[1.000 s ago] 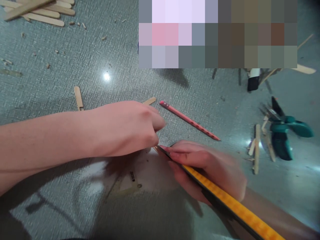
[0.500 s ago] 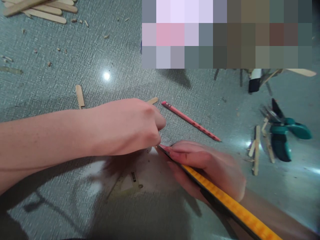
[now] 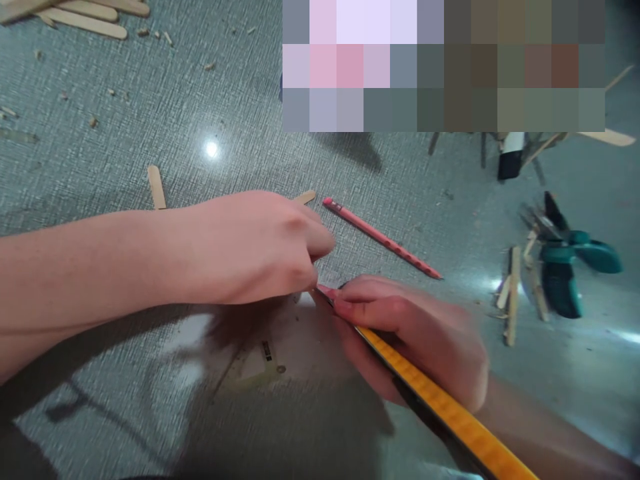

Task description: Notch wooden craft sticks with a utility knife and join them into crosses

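My right hand [image 3: 410,333] is closed around a yellow utility knife [image 3: 430,393], its handle running down to the lower right. The knife's thin dark tip meets the fingertips of my left hand [image 3: 255,247]. That hand is closed with its back to me, low over the table. From behind its knuckles pokes the rounded end of a wooden craft stick [image 3: 306,197]; the fingers hide the rest, including the exact contact with the blade. A second craft stick [image 3: 157,187] sticks out beyond my left wrist. Just past my hands lies a pink pencil [image 3: 383,238].
On the right lie green-and-black pliers [image 3: 563,267] beside several cut stick pieces [image 3: 513,297]. A pile of craft sticks [image 3: 90,20] is at the upper left, with wood crumbs scattered below it. The textured grey table [image 3: 240,113] has a clear patch with a small label [image 3: 267,351].
Both hands stay close together and have shifted only slightly. The knife has moved a little down and left against my left fingertips. The whole view has drifted slightly.
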Motion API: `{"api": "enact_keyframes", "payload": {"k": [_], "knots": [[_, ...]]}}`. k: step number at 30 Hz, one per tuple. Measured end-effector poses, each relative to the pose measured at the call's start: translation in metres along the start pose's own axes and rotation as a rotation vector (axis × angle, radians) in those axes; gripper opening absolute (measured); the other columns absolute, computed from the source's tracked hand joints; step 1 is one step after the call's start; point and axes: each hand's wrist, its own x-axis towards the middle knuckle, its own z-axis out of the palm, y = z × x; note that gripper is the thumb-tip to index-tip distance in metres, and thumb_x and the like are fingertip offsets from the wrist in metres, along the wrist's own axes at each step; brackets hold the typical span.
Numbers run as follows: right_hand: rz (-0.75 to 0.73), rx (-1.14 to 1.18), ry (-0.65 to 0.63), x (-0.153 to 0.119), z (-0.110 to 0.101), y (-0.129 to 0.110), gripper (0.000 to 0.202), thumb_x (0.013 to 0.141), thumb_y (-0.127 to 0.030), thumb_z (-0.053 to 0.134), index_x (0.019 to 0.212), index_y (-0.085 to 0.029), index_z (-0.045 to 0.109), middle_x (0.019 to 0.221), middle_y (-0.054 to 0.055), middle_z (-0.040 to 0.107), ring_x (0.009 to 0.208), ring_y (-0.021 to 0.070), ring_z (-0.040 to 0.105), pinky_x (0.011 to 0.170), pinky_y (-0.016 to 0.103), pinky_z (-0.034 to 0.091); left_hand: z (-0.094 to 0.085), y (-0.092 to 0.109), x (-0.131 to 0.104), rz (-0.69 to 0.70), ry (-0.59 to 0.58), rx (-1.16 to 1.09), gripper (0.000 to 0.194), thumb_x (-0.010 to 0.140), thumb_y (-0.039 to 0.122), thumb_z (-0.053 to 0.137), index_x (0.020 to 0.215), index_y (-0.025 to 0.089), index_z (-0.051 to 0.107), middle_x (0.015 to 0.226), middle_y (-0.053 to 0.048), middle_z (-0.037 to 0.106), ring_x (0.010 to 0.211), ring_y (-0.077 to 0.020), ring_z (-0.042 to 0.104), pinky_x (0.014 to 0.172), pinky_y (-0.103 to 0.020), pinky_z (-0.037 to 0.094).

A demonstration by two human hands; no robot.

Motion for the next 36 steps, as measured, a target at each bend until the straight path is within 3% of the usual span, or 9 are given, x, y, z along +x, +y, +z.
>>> {"api": "enact_keyframes", "payload": {"k": [10,14,18,26,32,36], "knots": [[0.011,0.056,-0.041,0.0000,-0.0057,0.0001,0.024,0.086,-0.001,0.060,0.098,-0.022,0.057,0.064,-0.001,0.065,0.065,0.0164,0.066,0.057,0.030,0.054,-0.0067,0.0067,0.0078,-0.117,-0.152,-0.011,0.028,0.091,0.011,0.054,0.064,0.017,0.060,0.082,0.000,0.062,0.071,-0.0131,0.054,0.064,-0.026,0.041],[-0.002,0.044,-0.062,0.0004,-0.0068,0.0031,0.027,0.087,-0.001,0.058,0.099,-0.025,0.056,0.057,-0.003,0.063,0.066,0.0189,0.068,0.056,0.032,0.055,-0.0051,0.0058,0.0064,-0.093,-0.101,0.019,0.030,0.092,0.014,0.055,0.063,0.018,0.061,0.082,-0.001,0.063,0.072,-0.0138,0.052,0.064,-0.026,0.040],[-0.012,0.032,-0.036,0.0005,-0.0086,0.0044,0.031,0.085,-0.003,0.058,0.104,-0.028,0.058,0.070,0.001,0.070,0.067,0.0202,0.071,0.054,0.034,0.058,-0.0041,0.0043,0.0033,-0.045,-0.041,0.009,0.031,0.093,0.013,0.051,0.065,0.017,0.064,0.082,-0.003,0.063,0.073,-0.0140,0.051,0.067,-0.026,0.041],[-0.006,0.054,0.011,-0.0002,-0.0071,0.0060,0.039,0.084,-0.003,0.060,0.111,-0.030,0.060,0.072,-0.001,0.072,0.067,0.0212,0.072,0.054,0.035,0.060,-0.0023,0.0047,0.0030,-0.032,-0.010,0.012,0.031,0.092,0.012,0.050,0.064,0.017,0.064,0.080,-0.003,0.060,0.072,-0.0137,0.047,0.066,-0.025,0.040],[-0.022,0.074,0.009,0.0008,-0.0042,0.0067,0.039,0.083,-0.001,0.061,0.112,-0.027,0.060,0.068,0.000,0.070,0.069,0.0216,0.072,0.055,0.034,0.059,-0.0045,0.0056,0.0035,-0.050,-0.077,0.025,0.029,0.092,0.014,0.052,0.067,0.018,0.065,0.083,-0.002,0.061,0.076,-0.0136,0.049,0.069,-0.024,0.041],[-0.009,0.071,0.019,0.0000,-0.0043,0.0072,0.038,0.082,-0.002,0.062,0.111,-0.027,0.060,0.073,0.001,0.071,0.068,0.0212,0.072,0.055,0.034,0.060,-0.0035,0.0041,0.0027,-0.034,-0.036,0.020,0.029,0.091,0.013,0.052,0.066,0.018,0.065,0.082,-0.003,0.062,0.074,-0.0141,0.050,0.067,-0.025,0.042]]}}
